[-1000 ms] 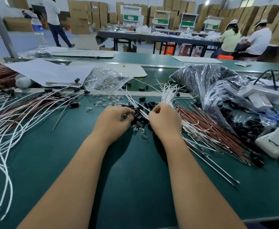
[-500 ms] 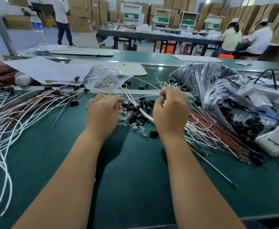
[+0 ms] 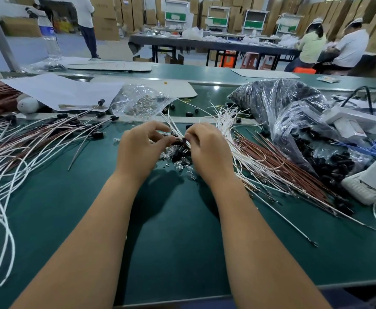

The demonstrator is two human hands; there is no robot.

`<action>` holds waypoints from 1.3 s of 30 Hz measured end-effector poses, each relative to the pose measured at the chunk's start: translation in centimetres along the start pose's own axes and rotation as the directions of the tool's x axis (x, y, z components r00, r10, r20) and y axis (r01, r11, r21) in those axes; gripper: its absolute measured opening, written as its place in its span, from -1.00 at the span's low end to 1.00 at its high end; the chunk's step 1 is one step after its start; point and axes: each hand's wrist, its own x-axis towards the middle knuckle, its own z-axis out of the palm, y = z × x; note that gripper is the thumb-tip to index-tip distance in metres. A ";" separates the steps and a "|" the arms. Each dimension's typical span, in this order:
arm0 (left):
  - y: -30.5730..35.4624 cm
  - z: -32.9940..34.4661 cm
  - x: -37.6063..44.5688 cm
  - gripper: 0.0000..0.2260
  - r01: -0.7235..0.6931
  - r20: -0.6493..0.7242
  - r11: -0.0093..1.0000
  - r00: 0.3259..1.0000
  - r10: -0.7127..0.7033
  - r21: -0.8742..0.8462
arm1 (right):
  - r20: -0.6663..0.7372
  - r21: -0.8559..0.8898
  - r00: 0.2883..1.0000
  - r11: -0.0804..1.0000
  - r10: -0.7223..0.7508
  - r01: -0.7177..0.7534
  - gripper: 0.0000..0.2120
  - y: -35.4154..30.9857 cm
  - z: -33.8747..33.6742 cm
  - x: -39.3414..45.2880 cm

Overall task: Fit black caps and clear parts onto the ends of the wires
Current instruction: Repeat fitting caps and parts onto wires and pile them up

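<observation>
At the left of the frame, spread over the green tabletop (image 3: pixel 171 230), lie the wires (image 3: pixel 33 143) I take to be finished: white and brown strands fanned out, several with a black cap already seated on the far end. Just above the middle, a clear bag of small clear parts (image 3: pixel 140 101) sits open at the back edge.

My left hand (image 3: pixel 138 150) is at the centre of the frame, fingers curled, thumb and fingertips drawn together over something small that I cannot make out; it looks like a cap or a clear part. Between my two hands, touching the tabletop, is the loose heap of black caps (image 3: pixel 180 150) mixed with clear parts (image 3: pixel 183 167). My right hand (image 3: pixel 207 150) is just beside the left, fingers curled too, pinching the end of a white wire (image 3: pixel 171 123) that runs away toward the upper middle of the frame.

So I judge I am in the middle of fitting one piece: wire end in the right, small part in the left, the two nearly meeting above the heap. The next move calls for lining up the part's hole with the wire tip and pushing it on straight, without bending the thin strand.

To the right lies the unfinished stock (image 3: pixel 278 161), white and brown wires in a slanting bundle, and beyond it, at the right of the frame, a big plastic bag of black caps (image 3: pixel 294 112).
</observation>
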 end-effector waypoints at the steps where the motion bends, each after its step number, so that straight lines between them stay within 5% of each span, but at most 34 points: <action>1: 0.0 0.0 0.0 -0.89 -0.040 -0.016 0.996 0.999 0.041 0.079 | -0.043 -0.023 0.997 0.997 0.070 -0.071 -0.87 0.2 -0.1 0.1; 4: 0.6 0.6 -0.2 -0.91 -0.239 0.052 0.928 0.971 0.234 0.286 | -0.219 -0.007 0.917 0.940 0.332 -0.342 -0.85 1.2 -0.9 0.3; 7: 1.5 1.5 -0.7 -0.92 -0.333 0.189 0.915 0.937 0.294 0.228 | -0.276 0.128 0.825 0.869 0.494 -0.477 -0.87 1.6 -1.3 0.4; 14: 2.4 3.2 -1.6 -0.81 -0.458 0.540 0.863 0.791 0.286 0.214 | -0.218 0.172 0.889 0.912 0.404 -0.372 -0.83 0.8 -0.9 0.3; 16: 2.2 3.0 -1.2 -0.86 -0.427 0.473 0.881 0.830 0.294 0.202 | -0.213 0.188 0.897 0.917 0.388 -0.352 -0.83 0.9 -0.7 0.4; 19: 1.4 1.3 -0.3 -0.93 -0.118 0.148 0.992 0.983 0.109 0.053 | -0.240 0.237 0.910 0.930 0.338 -0.282 -0.85 0.6 -0.5 0.4; 24: -0.3 -0.6 0.1 -0.83 0.266 0.039 0.934 0.964 -0.265 -0.237 | -0.114 0.208 0.970 0.960 0.216 -0.189 -0.87 -0.4 0.0 -0.1; 39: 0.0 0.0 -0.1 -0.76 0.222 0.050 0.940 0.975 -0.217 -0.258 | 0.045 0.066 0.979 0.977 0.200 -0.203 -0.88 -0.6 0.4 -0.4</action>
